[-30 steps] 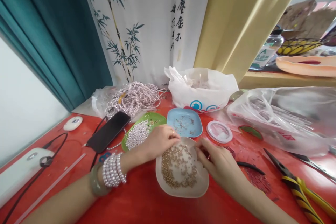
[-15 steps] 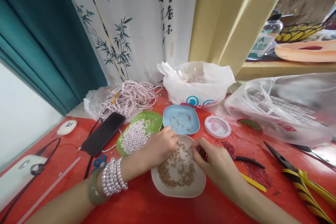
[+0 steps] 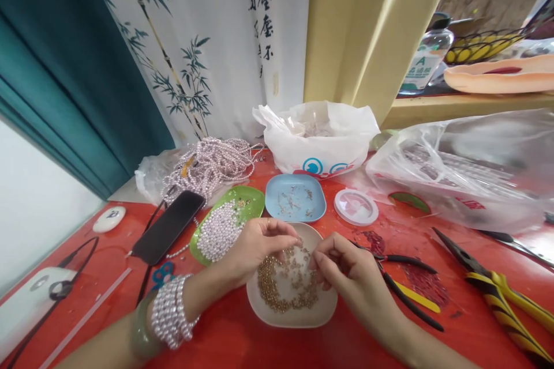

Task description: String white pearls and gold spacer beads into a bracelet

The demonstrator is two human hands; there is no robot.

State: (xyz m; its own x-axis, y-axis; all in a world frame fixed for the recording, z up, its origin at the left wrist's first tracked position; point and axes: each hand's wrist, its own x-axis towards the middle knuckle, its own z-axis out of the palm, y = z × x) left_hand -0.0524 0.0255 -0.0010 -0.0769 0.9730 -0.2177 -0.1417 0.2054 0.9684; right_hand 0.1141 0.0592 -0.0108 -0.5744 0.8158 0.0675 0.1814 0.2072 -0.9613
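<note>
Left hand [image 3: 257, 245] over the upper left of the cream dish [image 3: 298, 319], thumb and fingertips drawn close; can't tell from where I'm standing if anything's between them. Right hand [image 3: 344, 259] at the dish's right rim, thumb and forefinger nearly together — can't tell if they grip anything either. Dish is shallow, rounded-square, on the glossy red tabletop [image 3: 225, 334]. Gold beads [image 3: 272, 291] inside it: small, round, shiny, thick along the left and bottom, sparse mid-dish. Left wrist: rows of pearly bracelet [image 3: 171, 308], smooth grey-green bangle [image 3: 142, 328]. Behind: green dish [image 3: 255, 199] of pearly beads [image 3: 219, 233], blue dish [image 3: 298, 181] with thin scattered bits, flat round container [image 3: 355, 207]. Farther back, tangled bead strands [image 3: 212, 164] near a crinkly white plastic bag [image 3: 320, 150]. Right side — slim black-handled pliers [image 3: 409, 261], then bigger long-nose pliers [image 3: 478, 271], yellow-and-black grips.
</note>
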